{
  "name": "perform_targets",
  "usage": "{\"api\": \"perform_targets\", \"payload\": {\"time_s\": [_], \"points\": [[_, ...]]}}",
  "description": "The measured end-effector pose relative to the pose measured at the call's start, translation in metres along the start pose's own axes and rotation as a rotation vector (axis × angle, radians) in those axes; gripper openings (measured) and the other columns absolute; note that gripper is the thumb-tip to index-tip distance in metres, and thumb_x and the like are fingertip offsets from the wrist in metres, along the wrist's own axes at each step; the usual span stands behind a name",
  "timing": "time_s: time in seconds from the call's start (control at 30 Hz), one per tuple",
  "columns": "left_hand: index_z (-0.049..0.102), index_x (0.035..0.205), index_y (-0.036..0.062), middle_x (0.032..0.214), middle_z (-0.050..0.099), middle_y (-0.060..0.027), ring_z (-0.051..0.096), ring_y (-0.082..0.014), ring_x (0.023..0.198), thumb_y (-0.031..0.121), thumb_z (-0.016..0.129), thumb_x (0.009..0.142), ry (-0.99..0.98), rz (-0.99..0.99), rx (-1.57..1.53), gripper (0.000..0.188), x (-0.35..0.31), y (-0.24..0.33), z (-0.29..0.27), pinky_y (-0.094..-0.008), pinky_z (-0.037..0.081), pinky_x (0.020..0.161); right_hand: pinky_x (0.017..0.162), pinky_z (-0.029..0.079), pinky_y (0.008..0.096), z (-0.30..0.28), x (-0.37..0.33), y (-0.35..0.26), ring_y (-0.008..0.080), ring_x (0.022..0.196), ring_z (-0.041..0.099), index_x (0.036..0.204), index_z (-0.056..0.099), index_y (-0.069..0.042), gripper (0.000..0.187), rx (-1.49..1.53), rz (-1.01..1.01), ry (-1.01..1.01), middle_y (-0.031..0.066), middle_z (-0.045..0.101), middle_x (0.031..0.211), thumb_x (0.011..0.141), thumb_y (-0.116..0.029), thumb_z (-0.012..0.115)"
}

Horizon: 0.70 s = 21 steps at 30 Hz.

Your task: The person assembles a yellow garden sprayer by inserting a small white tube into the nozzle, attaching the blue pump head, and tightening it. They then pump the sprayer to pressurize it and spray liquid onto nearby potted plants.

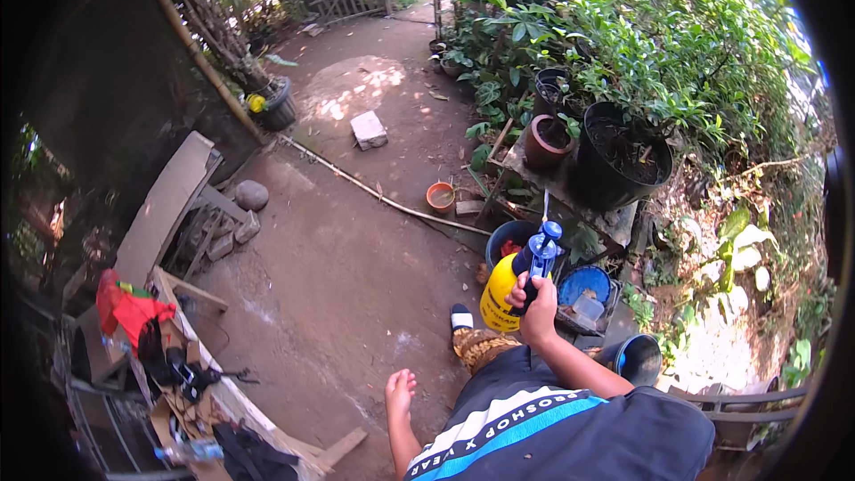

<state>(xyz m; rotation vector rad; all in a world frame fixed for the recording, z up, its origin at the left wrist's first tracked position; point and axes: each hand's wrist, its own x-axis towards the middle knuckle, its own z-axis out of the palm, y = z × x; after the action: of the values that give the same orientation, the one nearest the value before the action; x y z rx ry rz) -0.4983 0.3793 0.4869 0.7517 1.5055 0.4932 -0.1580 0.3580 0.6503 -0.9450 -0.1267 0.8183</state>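
Note:
My right hand point(537, 307) is wrapped round the blue handle of a pump sprayer point(500, 296) with a yellow tank. The sprayer is held up in front of my right side, its blue head toward the potted plants. A thin pale streak point(546, 205) shows beyond the head; whether it is a nozzle or liquid I cannot tell. Beyond it stand a brown pot point(547, 144) and a large black pot point(614, 165) on a raised stand. My left hand point(401, 394) hangs at my left side with loosely curled fingers, holding nothing.
A blue bucket point(504, 245) and a blue basin point(584, 285) stand beside the sprayer. Farther off are an orange pot point(441, 197), a bamboo pole point(383, 196) across the dirt ground and a pale block point(369, 130). A cluttered wooden bench point(200, 347) stands at left.

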Motion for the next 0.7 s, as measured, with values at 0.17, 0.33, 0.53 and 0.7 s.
{"api": "perform_targets", "payload": {"time_s": [0.17, 0.33, 0.53, 0.7], "points": [[0.064, 0.123, 0.0111, 0.107, 0.070, 0.0000, 0.064, -0.0087, 0.092, 0.035, 0.060, 0.104, 0.038, 0.055, 0.044, 0.030, 0.065, 0.121, -0.037, -0.0251, 0.048, 0.076, 0.056, 0.041, 0.0298, 0.032, 0.120, -0.006, 0.0141, 0.058, 0.046, 0.090, 0.054, -0.004, 0.027, 0.066, 0.013, 0.161, 0.0031, 0.050, 0.068, 0.100, -0.025, 0.040], [0.063, 0.125, 0.0094, 0.109, 0.070, -0.0002, 0.062, -0.0087, 0.095, 0.032, 0.060, 0.105, -0.057, 0.233, 0.246, 0.030, 0.120, 0.268, -0.047, -0.0239, 0.047, 0.078, 0.054, 0.040, 0.0297, 0.063, 0.187, 0.007, 0.0127, 0.054, 0.044, 0.088, 0.054, -0.005, 0.026, -0.148, -0.008, 0.183, 0.0031, 0.051, 0.066, 0.100, -0.023, 0.040], [0.063, 0.124, 0.0084, 0.108, 0.070, -0.0022, 0.062, -0.0089, 0.093, 0.026, 0.059, 0.105, -0.085, 0.259, 0.268, 0.026, 0.203, 0.317, -0.069, -0.0241, 0.047, 0.076, 0.050, 0.040, 0.0284, 0.095, 0.220, 0.040, 0.0119, 0.052, 0.044, 0.088, 0.055, -0.006, 0.028, -0.191, -0.047, 0.334, 0.0021, 0.050, 0.065, 0.102, -0.026, 0.040], [0.065, 0.125, 0.0090, 0.112, 0.072, -0.0043, 0.067, -0.0129, 0.099, 0.029, 0.060, 0.105, -0.409, 0.193, 0.302, 0.029, 0.291, 0.351, -0.072, -0.0277, 0.051, 0.079, 0.051, 0.039, 0.0293, 0.136, 0.207, 0.055, 0.0117, 0.053, 0.043, 0.086, 0.055, -0.005, 0.030, -0.258, -0.049, 0.326, 0.0016, 0.048, 0.065, 0.101, -0.026, 0.039]]}}
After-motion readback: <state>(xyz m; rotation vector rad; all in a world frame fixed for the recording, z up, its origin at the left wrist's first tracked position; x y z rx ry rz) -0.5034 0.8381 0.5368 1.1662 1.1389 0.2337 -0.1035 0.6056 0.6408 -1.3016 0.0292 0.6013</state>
